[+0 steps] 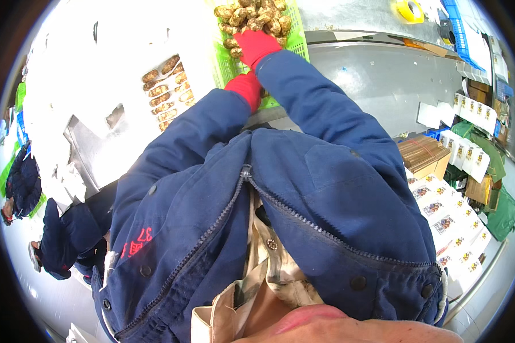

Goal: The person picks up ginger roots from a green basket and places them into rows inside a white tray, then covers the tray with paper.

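In a light green perforated plastic basket [299,51] at the top lies a heap of knobbly brown, dirt-specked mushrooms or tubers [257,15]; their exact kind is hard to tell. My right hand [257,47], in a red glove, reaches into the heap with its fingertips among the pieces. Closer to me, my left hand [245,90], also red-gloved, is at the basket's near left side, partly covered by its sleeve. Whether either hand grips a piece is hidden. Left of the basket, similar brown pieces [165,94] lie in two columns in white holders.
A brightly lit white surface [124,43] spreads leftward, with co-workers in dark jackets [68,231] beyond it. To the right are a grey metal table [369,81], a yellow tape roll [410,10], a blue crate [461,34], stacked cardboard [425,154] and printed white boxes [450,223].
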The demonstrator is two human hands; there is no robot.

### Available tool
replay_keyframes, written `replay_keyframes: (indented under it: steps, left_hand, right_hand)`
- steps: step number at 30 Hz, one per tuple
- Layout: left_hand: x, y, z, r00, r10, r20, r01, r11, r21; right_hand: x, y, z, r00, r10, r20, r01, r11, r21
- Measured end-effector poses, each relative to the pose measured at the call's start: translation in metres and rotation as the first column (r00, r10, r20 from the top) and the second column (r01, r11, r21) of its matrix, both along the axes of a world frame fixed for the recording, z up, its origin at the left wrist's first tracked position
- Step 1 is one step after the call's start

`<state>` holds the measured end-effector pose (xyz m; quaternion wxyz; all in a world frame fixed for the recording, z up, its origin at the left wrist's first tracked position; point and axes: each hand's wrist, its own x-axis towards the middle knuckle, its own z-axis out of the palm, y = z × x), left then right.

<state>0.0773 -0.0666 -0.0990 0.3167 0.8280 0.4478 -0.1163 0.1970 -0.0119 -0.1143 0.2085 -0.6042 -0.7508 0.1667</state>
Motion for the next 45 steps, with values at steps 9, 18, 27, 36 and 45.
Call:
replay_keyframes:
  steps: [9,18,27,36,45]
  left_hand:
    - [-0.013,0.016,0.036,0.968,-0.051,0.245,-0.015,0.965,0.260]
    - [0.008,0.009,0.012,0.992,-0.119,-0.042,0.115,0.990,-0.082]
    - [0.001,0.006,0.004,0.984,-0.179,0.025,0.176,0.980,0.092]
    - [0.008,0.007,0.010,0.982,-0.180,0.048,0.176,0.981,0.079]
    - [0.008,0.005,-0.003,0.980,-0.193,0.051,0.185,0.974,0.131]
  right_hand:
    - [0.016,-0.016,-0.016,0.994,0.076,0.078,-0.031,0.885,-0.465]
    - [0.058,0.000,0.041,0.998,-0.033,-0.050,0.021,0.975,-0.221]
    - [0.044,0.039,0.035,0.981,-0.014,0.194,-0.014,0.990,0.142]
    - [0.029,0.082,-0.016,0.985,0.010,0.172,-0.006,1.000,-0.027]
    - [0.021,0.034,0.002,0.973,-0.091,-0.211,0.064,0.989,-0.132]
